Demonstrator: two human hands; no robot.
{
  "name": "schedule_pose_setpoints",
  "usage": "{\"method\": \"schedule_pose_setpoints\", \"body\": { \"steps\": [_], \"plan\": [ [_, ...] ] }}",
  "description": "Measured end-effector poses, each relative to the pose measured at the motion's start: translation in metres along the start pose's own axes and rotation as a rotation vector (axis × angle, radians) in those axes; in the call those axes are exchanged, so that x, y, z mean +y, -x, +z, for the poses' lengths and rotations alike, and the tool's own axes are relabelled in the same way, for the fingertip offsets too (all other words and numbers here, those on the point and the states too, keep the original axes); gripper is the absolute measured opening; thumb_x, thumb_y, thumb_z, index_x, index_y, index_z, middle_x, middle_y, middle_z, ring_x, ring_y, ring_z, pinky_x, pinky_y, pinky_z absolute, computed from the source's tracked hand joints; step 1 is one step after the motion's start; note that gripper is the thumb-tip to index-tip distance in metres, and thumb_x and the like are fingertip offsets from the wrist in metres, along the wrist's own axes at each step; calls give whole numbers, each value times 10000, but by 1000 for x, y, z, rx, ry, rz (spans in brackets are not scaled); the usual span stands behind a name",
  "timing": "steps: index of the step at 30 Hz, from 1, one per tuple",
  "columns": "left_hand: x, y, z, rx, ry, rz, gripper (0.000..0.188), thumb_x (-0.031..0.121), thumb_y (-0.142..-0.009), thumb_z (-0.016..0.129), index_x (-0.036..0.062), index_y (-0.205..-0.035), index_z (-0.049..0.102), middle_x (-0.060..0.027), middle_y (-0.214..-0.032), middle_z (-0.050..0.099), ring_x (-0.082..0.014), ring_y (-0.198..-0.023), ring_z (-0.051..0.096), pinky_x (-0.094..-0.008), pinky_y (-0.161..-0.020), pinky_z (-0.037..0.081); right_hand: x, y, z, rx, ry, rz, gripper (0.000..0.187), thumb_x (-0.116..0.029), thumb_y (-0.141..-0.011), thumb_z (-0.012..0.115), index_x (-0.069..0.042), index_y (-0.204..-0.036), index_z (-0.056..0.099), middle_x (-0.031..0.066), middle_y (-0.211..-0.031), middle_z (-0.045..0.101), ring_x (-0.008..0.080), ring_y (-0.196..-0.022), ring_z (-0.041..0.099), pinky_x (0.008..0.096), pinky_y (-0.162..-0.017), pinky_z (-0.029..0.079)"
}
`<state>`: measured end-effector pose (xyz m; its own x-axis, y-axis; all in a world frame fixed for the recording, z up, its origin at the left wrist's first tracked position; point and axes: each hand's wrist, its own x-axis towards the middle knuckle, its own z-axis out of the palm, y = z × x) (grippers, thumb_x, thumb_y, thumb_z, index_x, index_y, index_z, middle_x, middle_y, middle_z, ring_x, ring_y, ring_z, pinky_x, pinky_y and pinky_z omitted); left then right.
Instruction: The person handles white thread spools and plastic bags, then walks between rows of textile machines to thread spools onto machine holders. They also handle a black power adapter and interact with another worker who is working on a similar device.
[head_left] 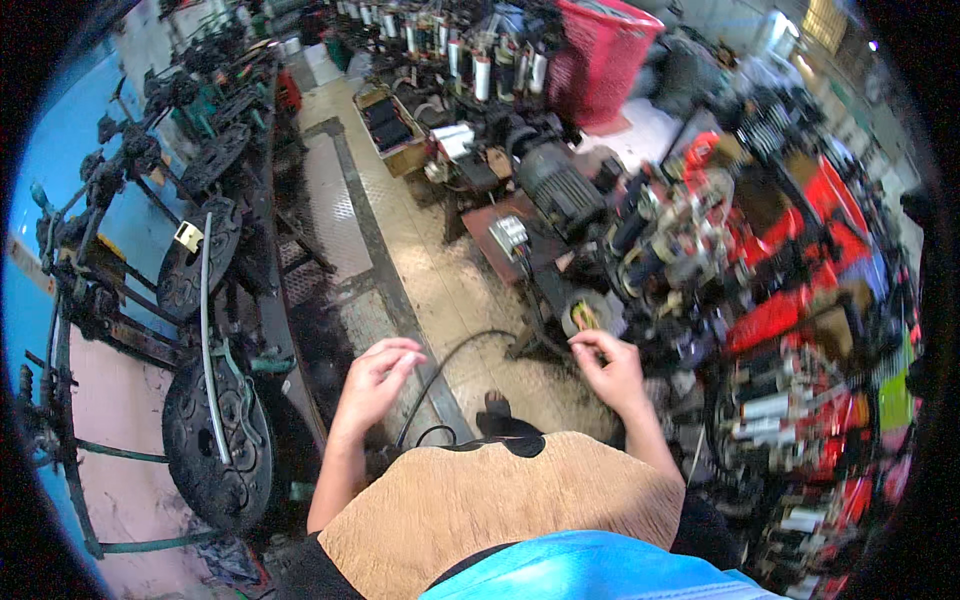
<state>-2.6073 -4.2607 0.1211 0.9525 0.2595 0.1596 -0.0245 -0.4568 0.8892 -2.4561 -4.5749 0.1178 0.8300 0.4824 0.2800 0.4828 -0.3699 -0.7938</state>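
My left hand hovers in front of me over the floor. Its thumb and fingers are drawn together; what lies between the tips, if anything, is too small to make out. Farther right, my right hand is pinched in the same way, and I cannot tell what is in it. Just beyond its fingertips sits a pale round disc with a yellow-green piece on it; whether the fingers touch it is unclear. A black cable curves over the tiled floor between my hands.
Dark machinery with round black plates and a pale rod lines the left. At the right stand an electric motor and machines with white spools. Farther off are a cardboard box and a red basket.
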Motion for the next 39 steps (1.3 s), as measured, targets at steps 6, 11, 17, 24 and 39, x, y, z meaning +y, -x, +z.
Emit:
{"method": "schedule_pose_setpoints", "body": {
  "steps": [6, 11, 17, 24, 39],
  "plan": [
    [-41, -76, -81, 264, -15, -155, 105, 49, -874, 628, 27, -957, 689, -81, -1084, 632, -152, -967, 610, -261, -787, 508, -14, -184, 102, -343, -12, -184, 156, -158, -864, 644, -78, -998, 655, 101, -831, 684, 245, -695, 667, 321, -641, 517],
    [-99, -133, -159, 458, -62, -192, 117, 71, -901, 615, -15, -857, 681, -87, -1097, 633, -161, -993, 594, -288, -855, 467, -40, -316, 215, -586, -117, -413, 165, -213, -884, 623, -119, -1017, 646, 104, -881, 694, 269, -789, 684, 362, -683, 539],
    [-206, -247, -308, 567, 65, -317, 257, 175, -963, 565, -20, -851, 688, -71, -1047, 651, -145, -968, 595, -277, -840, 460, -41, -474, 357, -603, -132, -408, 180, -101, -900, 575, -68, -1060, 651, 151, -904, 685, 284, -767, 683, 361, -664, 526],
    [-265, -483, -438, 155, -73, 58, 149, 137, -897, 632, 18, -974, 681, -99, -1067, 654, -216, -1017, 618, -317, -877, 480, -35, -647, 446, -374, 52, -72, 256, -173, -942, 548, -107, -1183, 605, 194, -1022, 664, 399, -943, 636, 438, -791, 513],
    [-433, -886, -694, 257, -119, -56, 147, 122, -906, 631, 18, -1004, 666, -85, -1078, 640, -170, -984, 608, -280, -811, 494, -23, -1171, 645, -169, 40, -59, 217, -127, -939, 554, -56, -1132, 622, 193, -1000, 667, 333, -909, 671, 371, -752, 512]
  ]
}}
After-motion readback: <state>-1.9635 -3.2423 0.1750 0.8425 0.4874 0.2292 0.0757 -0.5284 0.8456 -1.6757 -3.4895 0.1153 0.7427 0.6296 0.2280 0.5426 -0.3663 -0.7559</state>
